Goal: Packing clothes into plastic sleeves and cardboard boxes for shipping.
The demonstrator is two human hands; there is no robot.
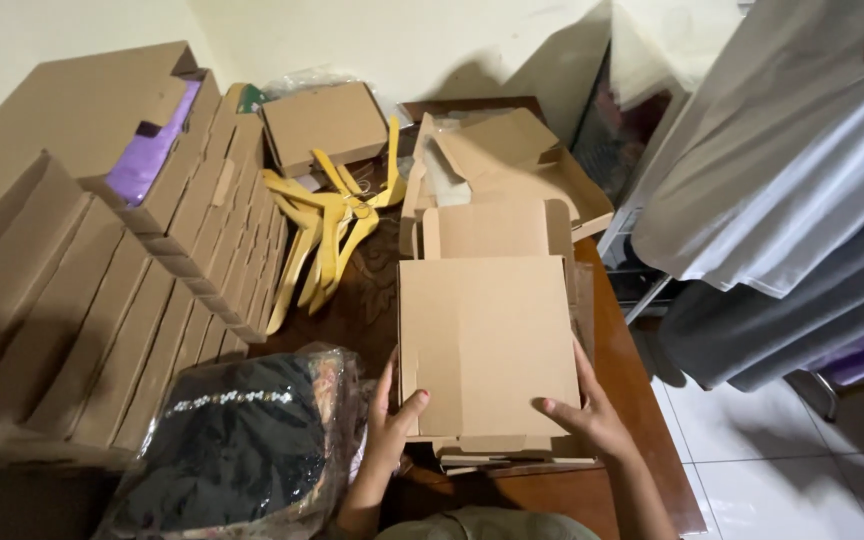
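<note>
Head view, nearest first: both hands grip a flat brown cardboard box [489, 345] by its lower corners. The left hand [392, 425] clamps the near-left edge, thumb on top and fingers hidden beneath; the right hand [587, 412] holds the near-right corner the same way, thumb pressed on the lid. Held at both sides like this, the box stays level and square, and it rests on a low pile of folded cardboard blanks [492, 455] at the near edge of the dark wooden table [642, 400].

Just left of the left hand lies a clear plastic bag with black clothing [242, 440], close enough to reach.

Beyond the box, an open box with its flaps up [512, 170] sits touching it, and yellow wooden hangers [332, 225] lie in a loose heap to its left. Rows of made-up boxes standing on edge [122, 300] fill the left side, packed tight so they prop each other; one shows purple cloth [157, 145]. Farther back lies a closed box [324, 122]. Grey garments [792, 180] hang at right, above the white tiled floor [772, 460].
</note>
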